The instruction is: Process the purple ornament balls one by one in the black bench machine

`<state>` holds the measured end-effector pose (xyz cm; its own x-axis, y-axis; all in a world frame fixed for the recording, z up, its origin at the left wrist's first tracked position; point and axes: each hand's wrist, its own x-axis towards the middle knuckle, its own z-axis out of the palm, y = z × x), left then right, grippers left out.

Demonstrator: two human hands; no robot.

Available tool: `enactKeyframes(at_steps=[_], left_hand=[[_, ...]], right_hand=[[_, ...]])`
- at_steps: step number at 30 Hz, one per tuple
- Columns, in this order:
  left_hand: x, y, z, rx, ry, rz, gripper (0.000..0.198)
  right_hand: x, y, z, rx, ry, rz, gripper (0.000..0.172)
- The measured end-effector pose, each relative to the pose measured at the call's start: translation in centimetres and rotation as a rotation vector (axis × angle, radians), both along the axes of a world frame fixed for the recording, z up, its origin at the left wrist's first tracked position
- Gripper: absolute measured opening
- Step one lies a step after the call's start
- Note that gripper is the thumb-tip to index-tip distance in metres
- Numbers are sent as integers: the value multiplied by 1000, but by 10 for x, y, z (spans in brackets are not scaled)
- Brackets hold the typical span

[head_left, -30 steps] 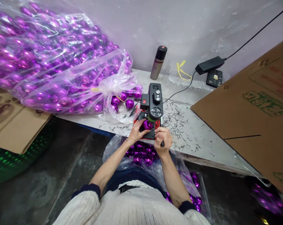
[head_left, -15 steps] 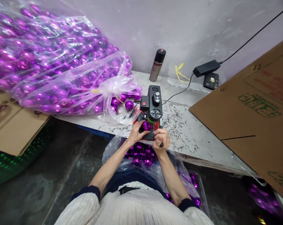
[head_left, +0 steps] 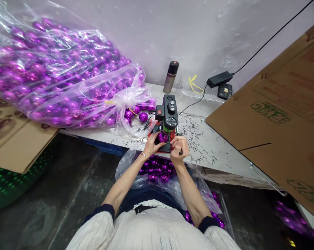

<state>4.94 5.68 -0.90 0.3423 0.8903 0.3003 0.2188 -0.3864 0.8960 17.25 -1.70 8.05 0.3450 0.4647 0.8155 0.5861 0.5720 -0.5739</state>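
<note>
— Where was the purple ball (head_left: 162, 137) at that moment?

— It sat under the head of the small black machine (head_left: 168, 116), right at the tips of the person's left hand (head_left: 152, 143). The fingers (head_left: 157, 136) of that hand were curled around the ball's near left side and touched it, so the ball was held in a light pinch against the machine's base.

— And the right hand (head_left: 178, 151)?

— It was just right of the ball, fingers closed into a loose fist around a thin dark handle or lever (head_left: 180, 151) whose end poked out below the knuckles. Whether its fingertips also touched the ball could not be told; they were very close to it.

— What lay around the hands?

— Beyond the fingertips stood the machine, with a red switch and round buttons on top. To the right of the right hand, the white table (head_left: 214, 152) was strewn with small dark wire bits (head_left: 195, 133). Beyond and left of the left hand's fingers, loose purple balls spilled from a big clear bag of balls (head_left: 55, 80). Below both wrists, toward the person's body, an open clear bag (head_left: 157, 170) held more purple balls. Far past the machine, by the wall, stood a grey spray can (head_left: 170, 72), and right of it a black power adapter (head_left: 219, 79). A cardboard sheet (head_left: 276, 118) leaned well to the right.
</note>
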Motion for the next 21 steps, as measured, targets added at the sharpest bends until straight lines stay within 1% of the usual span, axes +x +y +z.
enactKeyframes(at_steps=[3, 5, 7, 9, 10, 11, 12, 13, 14, 15, 17, 18, 19, 21], left_hand=[[-3, -9, -2, 83, 29, 3, 64], [-8, -27, -5, 207, 104, -33, 60], [-16, -51, -10, 337, 223, -106, 58], [-24, -72, -15, 438, 321, -172, 64], [-27, -77, -16, 474, 347, -189, 69], [-30, -77, -14, 497, 358, -184, 71], [-32, -71, -11, 503, 361, -152, 69], [-33, -59, -6, 488, 361, -87, 64], [-33, -41, 2, 450, 366, 8, 56], [-33, -19, 12, 389, 381, 129, 51], [-32, 32, 35, 225, 451, 375, 48], [-31, 56, 46, 133, 511, 455, 49], [-30, 78, 55, 38, 580, 503, 50], [-29, 110, 68, -157, 696, 526, 54]], right_hand=[[0, -1, 35, -71, 16, -16, 33], [1, -2, 49, -94, -9, -2, 34], [3, -4, 51, -87, -37, 7, 33], [4, -5, 44, -70, -61, 8, 31], [4, -6, 40, -64, -73, 7, 30], [3, -6, 35, -57, -83, 6, 29], [3, -7, 31, -50, -92, 7, 29], [3, -7, 27, -43, -100, 8, 29], [3, -7, 25, -39, -105, 11, 28], [2, -8, 24, -37, -108, 15, 28], [2, -8, 23, -37, -115, 19, 29], [2, -9, 24, -39, -118, 19, 29], [2, -9, 24, -40, -122, 17, 29], [2, -9, 24, -38, -128, 15, 29]])
